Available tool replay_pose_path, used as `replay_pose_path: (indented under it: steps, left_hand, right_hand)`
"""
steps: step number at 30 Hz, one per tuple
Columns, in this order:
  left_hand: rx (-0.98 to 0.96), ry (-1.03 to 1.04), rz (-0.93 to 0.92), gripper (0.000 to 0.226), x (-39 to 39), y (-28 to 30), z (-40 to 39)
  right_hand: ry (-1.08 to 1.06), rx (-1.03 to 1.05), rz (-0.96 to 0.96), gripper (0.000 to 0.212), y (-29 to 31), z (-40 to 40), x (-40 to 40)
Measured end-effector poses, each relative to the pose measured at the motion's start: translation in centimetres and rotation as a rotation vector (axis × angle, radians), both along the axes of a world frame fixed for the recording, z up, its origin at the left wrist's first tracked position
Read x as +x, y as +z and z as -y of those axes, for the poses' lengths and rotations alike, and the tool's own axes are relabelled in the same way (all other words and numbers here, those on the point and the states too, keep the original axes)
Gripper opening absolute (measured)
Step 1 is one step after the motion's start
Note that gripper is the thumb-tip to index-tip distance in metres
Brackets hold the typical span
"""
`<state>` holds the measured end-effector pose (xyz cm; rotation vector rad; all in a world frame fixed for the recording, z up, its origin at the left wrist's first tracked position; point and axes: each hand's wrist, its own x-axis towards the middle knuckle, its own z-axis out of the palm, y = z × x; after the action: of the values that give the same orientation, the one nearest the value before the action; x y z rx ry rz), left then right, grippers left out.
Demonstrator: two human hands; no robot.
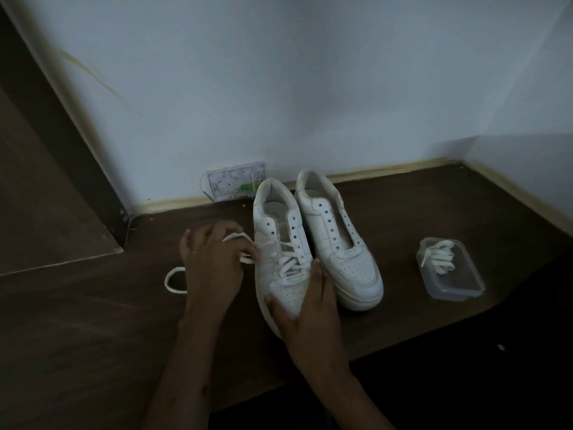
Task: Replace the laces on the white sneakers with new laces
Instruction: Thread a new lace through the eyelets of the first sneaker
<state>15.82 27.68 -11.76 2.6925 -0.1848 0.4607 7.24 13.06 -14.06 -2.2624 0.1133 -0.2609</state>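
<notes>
L hand (214, 259) pinches lace (245, 248); R hand (310, 308) steadies sneaker (279, 243).

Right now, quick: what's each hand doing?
Left hand: fingers curled round the lace, pulling at the left sneaker.
Right hand: open, pressing that sneaker's toe.

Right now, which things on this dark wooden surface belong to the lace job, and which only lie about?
Belong to the job:
- left white sneaker, half laced
- right white sneaker, unlaced
- white lace, pinched by left hand
- right hand, steadying the toe
- clear plastic box holding laces

Lying about:
- white wall socket plate
</notes>
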Motion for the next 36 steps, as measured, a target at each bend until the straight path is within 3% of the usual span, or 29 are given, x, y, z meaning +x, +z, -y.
replay_pose_path:
  steps: [2,5,9,14,19,21,24,27,29,32,34,36]
  left_hand:
    - [0.012,-0.021,-0.077,0.038,-0.2,0.1,-0.5]
    - [-0.004,-0.044,-0.097,0.004,-0.6,0.6,-0.5]
    - [-0.005,-0.057,-0.044,0.039,-0.7,0.3,0.2]
    - [-0.058,-0.093,-0.020,0.014,-0.7,0.1,0.1]
    - [-0.442,-0.311,-0.158,0.029,-0.8,0.8,0.3]
    - [-0.505,-0.374,-0.156,0.027,-1.4,1.8,0.7]
    - [-0.557,-0.448,-0.137,0.015,-2.3,3.4,1.3]
    - [-0.554,-0.481,-0.064,0.018,-2.5,3.7,1.2]
    - [-0.583,-0.478,-0.047,0.021,-2.5,3.9,1.2]
    - [-0.653,-0.408,-0.033,0.018,-1.9,3.7,1.0]
    - [-0.770,-0.255,-0.012,0.009,-1.4,3.4,0.7]
    - [-0.678,-0.020,0.037,0.002,-0.9,3.1,-0.3]
  right_hand:
    - [-0.006,0.000,0.000,0.094,0.0,0.1,0.0]
    - [-0.003,0.036,-0.007,0.093,0.3,0.2,0.0]
    - [-0.039,0.113,0.011,0.081,0.6,0.5,0.4]
    - [-0.069,0.148,0.043,0.072,0.7,0.7,0.6]
    - [-0.067,0.075,0.224,0.040,1.6,1.0,1.0]
    - [-0.027,0.095,0.259,0.032,2.3,0.9,1.1]
    - [0.137,0.312,0.188,0.032,3.1,0.6,1.2]
    - [0.355,0.671,-0.017,0.027,4.3,1.2,1.4]
    - [0.479,0.870,-0.153,0.031,5.1,1.8,1.4]
    - [0.535,0.868,-0.243,0.029,5.5,2.8,1.4]
    - [0.485,0.827,-0.245,0.026,5.6,3.7,1.6]
    - [0.389,0.813,-0.220,0.023,5.8,4.8,2.1]
